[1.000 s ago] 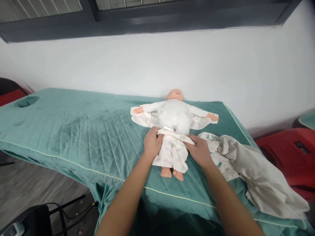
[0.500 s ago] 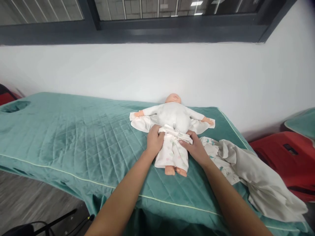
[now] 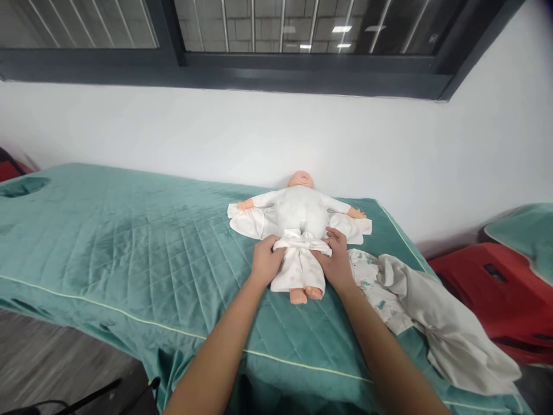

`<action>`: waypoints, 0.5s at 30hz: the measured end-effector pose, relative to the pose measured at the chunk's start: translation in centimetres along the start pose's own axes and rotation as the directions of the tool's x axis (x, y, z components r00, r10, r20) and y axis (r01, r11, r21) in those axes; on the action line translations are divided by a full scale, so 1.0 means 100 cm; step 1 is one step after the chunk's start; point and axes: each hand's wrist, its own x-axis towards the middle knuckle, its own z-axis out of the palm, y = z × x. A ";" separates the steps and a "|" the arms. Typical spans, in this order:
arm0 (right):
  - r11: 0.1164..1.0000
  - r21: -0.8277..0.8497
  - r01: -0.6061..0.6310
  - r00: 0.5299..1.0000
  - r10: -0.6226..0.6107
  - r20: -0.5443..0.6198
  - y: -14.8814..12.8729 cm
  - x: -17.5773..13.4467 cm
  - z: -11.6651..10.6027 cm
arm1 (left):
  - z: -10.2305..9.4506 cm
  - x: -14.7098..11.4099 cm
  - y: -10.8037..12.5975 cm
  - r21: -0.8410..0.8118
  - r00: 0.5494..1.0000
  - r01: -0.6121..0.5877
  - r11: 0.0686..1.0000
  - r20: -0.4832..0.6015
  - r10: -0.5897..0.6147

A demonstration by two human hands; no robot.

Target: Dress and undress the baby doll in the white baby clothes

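Note:
A baby doll (image 3: 301,207) with a white cloth body lies on its back, arms spread, head toward the wall. White patterned baby pants (image 3: 298,268) cover its legs, with the feet showing below the hems. The waistband is bunched around the thighs. My left hand (image 3: 265,259) grips the band at the doll's left-of-view side, thumb on top. On the opposite side, my right hand (image 3: 337,259) pinches the band between thumb and fingers. An opened white baby shirt (image 3: 253,223) is spread under the doll's back and arms.
A green quilted cover (image 3: 151,248) lies over the bed. Right of the doll are a crumpled off-white cloth (image 3: 453,323) and a printed garment (image 3: 374,288). A red case (image 3: 484,282) stands beyond the bed's right end. The white wall (image 3: 194,132) and window frame (image 3: 259,78) rise behind.
The view has tilted up slightly. Both hands still hold the pants' waistband, which sits a little lower on the doll's legs and looks flatter across the front.

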 end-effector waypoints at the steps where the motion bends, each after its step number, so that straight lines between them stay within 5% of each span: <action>1: 0.999 -0.010 0.034 0.999 -0.035 -0.014 0.000 -0.001 0.000 | -0.002 -0.011 0.002 0.021 1.000 -0.023 1.000 0.005 0.022; 7: 0.989 0.000 0.145 0.989 -0.145 -0.019 -0.015 -0.013 -0.005 | -0.007 -0.058 0.011 0.083 0.975 -0.219 0.972 -0.005 0.221; 11: 0.997 0.060 -0.041 0.998 0.038 0.056 -0.035 -0.029 -0.020 | -0.004 -0.057 0.008 0.045 0.969 -0.239 0.970 -0.052 0.242; 15: 0.984 0.048 -0.173 0.938 0.149 0.313 -0.060 -0.055 -0.043 | -0.002 -0.051 0.006 0.041 0.975 -0.218 0.975 -0.038 0.220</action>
